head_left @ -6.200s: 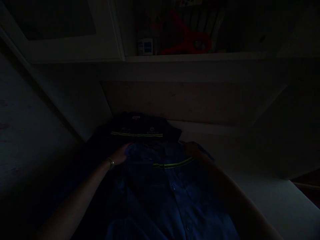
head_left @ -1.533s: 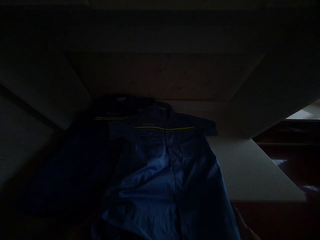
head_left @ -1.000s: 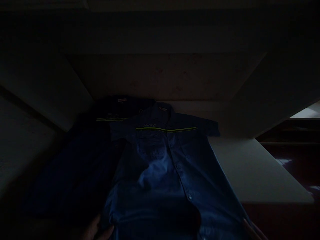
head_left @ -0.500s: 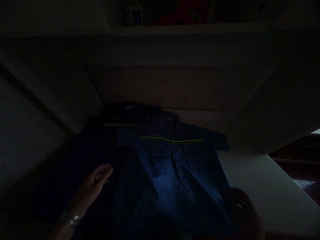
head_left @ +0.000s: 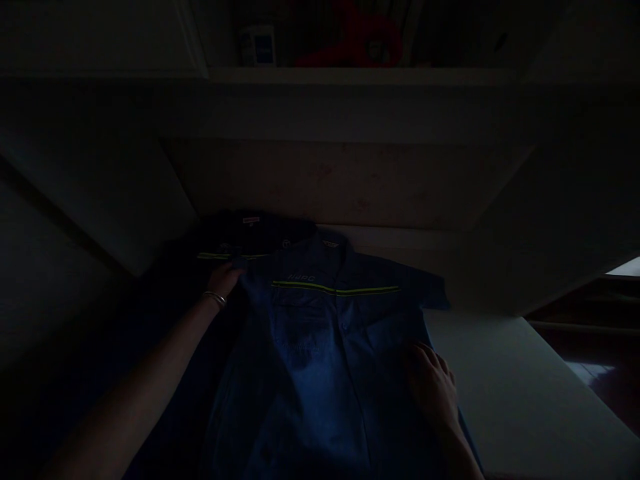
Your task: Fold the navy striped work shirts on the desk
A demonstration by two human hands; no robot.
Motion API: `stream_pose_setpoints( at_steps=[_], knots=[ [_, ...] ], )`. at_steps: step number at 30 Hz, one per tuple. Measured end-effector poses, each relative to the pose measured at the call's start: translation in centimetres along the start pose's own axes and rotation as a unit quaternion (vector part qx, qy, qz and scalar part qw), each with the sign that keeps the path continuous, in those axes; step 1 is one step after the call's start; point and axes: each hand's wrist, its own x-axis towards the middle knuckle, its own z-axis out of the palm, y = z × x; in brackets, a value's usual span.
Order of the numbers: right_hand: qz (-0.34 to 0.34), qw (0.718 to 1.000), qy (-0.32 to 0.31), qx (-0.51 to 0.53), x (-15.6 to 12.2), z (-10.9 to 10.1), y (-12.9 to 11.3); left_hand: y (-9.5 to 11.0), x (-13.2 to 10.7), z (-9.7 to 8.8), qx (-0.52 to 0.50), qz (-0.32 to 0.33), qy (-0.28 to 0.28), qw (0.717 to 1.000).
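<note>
A blue short-sleeved button-up shirt with a yellow-green chest stripe lies spread out, collar away from me. My left hand, a bracelet at its wrist, reaches to the sleeve on the left; its fingers are closed on the sleeve's edge. On the right front of the shirt, near the side seam, rests my right hand. Its fingers are bent and a little apart, and shadow hides the thumb. A darker navy garment with a similar stripe lies partly under the shirt at the left.
The light surface beneath ends in an edge at the right. A back panel and side walls enclose it. Overhead, a shelf carries a white-and-blue container and a red object. The light is very dim.
My left hand has moved forward from above the navy garment to the shirt's left sleeve and closed on it. My right hand has moved inward and forward onto the shirt's front.
</note>
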Motion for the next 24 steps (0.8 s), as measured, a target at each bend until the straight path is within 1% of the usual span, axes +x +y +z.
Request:
stream_pose_setpoints(
  at_steps=[1, 3, 5, 6, 8, 10, 12, 13, 14, 15, 17, 19, 21, 24],
  knots=[
    [0.002, 1.0, 0.004, 0.002, 0.1, 0.0, 0.0, 0.9, -0.3, 0.5, 0.002, 0.034, -0.023, 0.999],
    [0.005, 1.0, 0.01, 0.01, 0.3, 0.2, 0.0, 2.3, -1.3, 2.0, 0.014, 0.102, -0.097, 0.99],
    [0.011, 0.999, 0.013, 0.027, 0.3, 0.5, 0.0, 2.7, -2.2, 3.9, 0.037, 0.159, -0.166, 0.972],
    [0.015, 0.999, 0.014, 0.042, 0.3, 0.6, 0.0, 2.6, -2.5, 5.1, 0.051, 0.182, -0.18, 0.965],
    [0.031, 0.995, 0.018, 0.093, 0.4, 1.0, 0.5, 1.6, -3.1, 7.4, 0.085, 0.216, -0.171, 0.957],
    [0.065, 0.979, 0.013, 0.191, 1.2, 1.1, 1.4, 0.0, -3.5, 9.6, 0.122, 0.241, -0.151, 0.951],
    [0.141, 0.94, 0.003, 0.311, 2.8, 0.7, 2.9, -1.6, -3.8, 11.2, 0.152, 0.259, -0.146, 0.943],
    [0.189, 0.918, 0.003, 0.349, 4.0, 0.4, 3.7, -2.2, -4.0, 11.7, 0.173, 0.271, -0.144, 0.936],
    [0.234, 0.901, 0.01, 0.366, 5.4, -0.2, 4.6, -2.8, -4.1, 12.0, 0.202, 0.283, -0.14, 0.927],
    [0.269, 0.892, 0.021, 0.362, 7.0, -0.7, 5.4, -3.2, -4.1, 12.2, 0.237, 0.296, -0.132, 0.916],
    [0.299, 0.897, 0.037, 0.325, 10.4, -2.0, 6.8, -3.7, -4.0, 12.3, 0.309, 0.32, -0.11, 0.889],
    [0.294, 0.907, 0.035, 0.298, 13.7, -3.0, 7.4, -3.9, -3.8, 12.3, 0.35, 0.335, -0.092, 0.87],
    [0.282, 0.916, 0.025, 0.283, 16.4, -3.5, 7.2, -3.9, -3.6, 12.4, 0.363, 0.341, -0.083, 0.863],
    [0.243, 0.934, 0.016, 0.261, 19.3, -3.5, 5.9, -4.0, -3.4, 12.5, 0.366, 0.34, -0.073, 0.863]
  ],
)
